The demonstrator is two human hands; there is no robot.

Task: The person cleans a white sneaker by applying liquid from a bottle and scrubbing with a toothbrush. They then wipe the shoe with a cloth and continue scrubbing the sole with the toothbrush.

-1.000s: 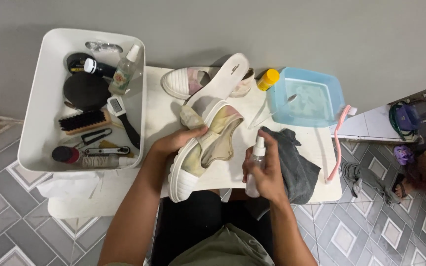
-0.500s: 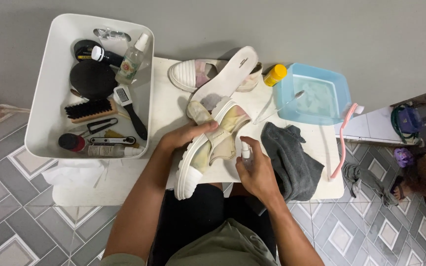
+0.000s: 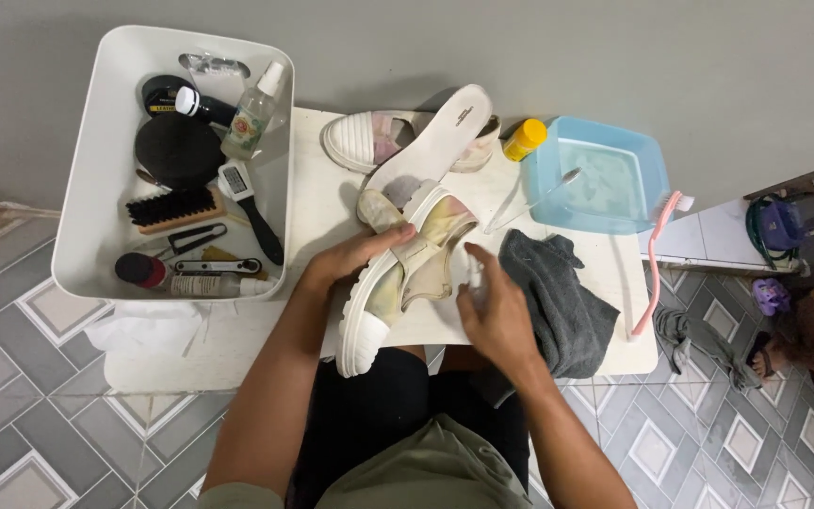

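Observation:
A white shoe point(image 3: 398, 278) with a stained upper lies diagonally on the small white table point(image 3: 322, 179), toe toward me. My left hand point(image 3: 355, 256) grips its side at the opening. My right hand point(image 3: 494, 311) is closed around a small spray bottle point(image 3: 474, 275), its nozzle close to the shoe's upper. A second white shoe point(image 3: 369, 139) lies further back, with a white insole point(image 3: 435, 141) resting across it.
A white bin point(image 3: 96, 188) at the left holds brushes, bottles and tins. A grey cloth point(image 3: 558, 297) lies by my right hand. Behind it stand a blue basin point(image 3: 638, 170) of water, a yellow bottle point(image 3: 525, 139), and a pink-handled brush point(image 3: 657, 264). Tiled floor below.
My right hand has brought the spray bottle down and left, from upright beside the cloth to close against the shoe. The left hand still holds the shoe.

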